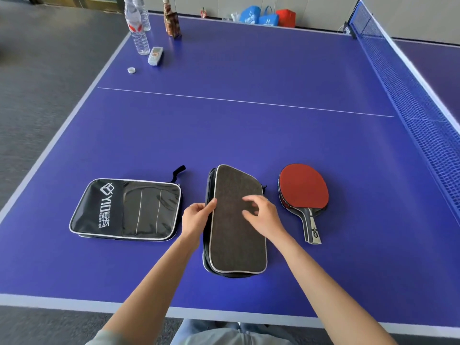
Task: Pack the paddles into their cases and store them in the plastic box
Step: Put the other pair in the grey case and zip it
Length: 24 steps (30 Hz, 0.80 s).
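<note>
A dark grey paddle case (pixel 236 235) with a silver rim lies lengthwise in front of me on the blue table (pixel 249 135). My left hand (pixel 196 216) pinches its left edge near the zip. Over the case's upper face hovers my right hand (pixel 263 214), fingers loosely curled and holding nothing. To the right lie two stacked paddles (pixel 302 190), red rubber up, handles pointing toward me. A second black case (pixel 127 210) with white lettering lies flat on the left. No plastic box is in view.
Water bottles (pixel 138 31), a brown bottle (pixel 171 19), a small grey device (pixel 155 56) and a bottle cap (pixel 131 70) stand at the far left corner. The net (pixel 408 95) runs along the right side. Bags (pixel 268 17) sit on the floor beyond.
</note>
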Available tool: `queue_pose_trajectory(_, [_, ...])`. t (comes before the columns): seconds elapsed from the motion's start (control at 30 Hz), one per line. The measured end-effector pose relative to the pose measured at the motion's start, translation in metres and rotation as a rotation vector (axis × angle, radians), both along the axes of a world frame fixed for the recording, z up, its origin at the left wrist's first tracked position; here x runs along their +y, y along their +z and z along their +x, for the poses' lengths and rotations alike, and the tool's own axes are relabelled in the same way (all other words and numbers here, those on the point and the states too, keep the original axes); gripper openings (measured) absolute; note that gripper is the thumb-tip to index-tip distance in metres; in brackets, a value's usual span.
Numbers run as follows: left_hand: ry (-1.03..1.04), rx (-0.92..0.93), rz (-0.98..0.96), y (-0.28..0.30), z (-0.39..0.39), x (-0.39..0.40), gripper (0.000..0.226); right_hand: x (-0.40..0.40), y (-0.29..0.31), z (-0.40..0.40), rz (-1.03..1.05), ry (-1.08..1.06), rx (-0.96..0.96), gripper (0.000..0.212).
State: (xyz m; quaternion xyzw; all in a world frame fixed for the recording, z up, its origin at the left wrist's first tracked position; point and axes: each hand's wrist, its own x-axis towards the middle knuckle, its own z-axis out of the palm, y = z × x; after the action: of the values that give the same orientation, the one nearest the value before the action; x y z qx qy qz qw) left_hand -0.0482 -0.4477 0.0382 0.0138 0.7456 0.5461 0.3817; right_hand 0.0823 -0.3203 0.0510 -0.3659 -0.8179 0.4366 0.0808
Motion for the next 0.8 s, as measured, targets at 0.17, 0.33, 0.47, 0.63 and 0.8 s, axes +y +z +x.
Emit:
queue_pose_trajectory(0.17, [0.186,-0.099,0.04,0.001,-0.019,0.004,0.043,0.017,-0.007,0.019,-0.215,-0.298,-0.095,0.031])
queue_pose_trajectory(0.33, [0.341,-0.191,0.07,0.001,-0.023,0.006,0.043,0.003,-0.014,0.04,-0.786,-0.498,0.067,0.014])
queue_pose_trajectory(0.47, [0.315,-0.188,0.068,0.008,-0.021,0.009,0.042,-0.001,-0.019,0.044,-0.922,-0.547,0.193,0.014])
queue_pose_trajectory(0.63, [0.27,-0.064,0.117,0.009,-0.016,0.007,0.018,0.003,-0.021,0.04,-0.848,-0.559,0.117,0.009])
queue_pose_trajectory(0.8, [0.213,-0.005,0.131,0.008,-0.012,-0.004,0.019,0.024,-0.011,0.018,-0.345,-0.351,-0.019,0.044])
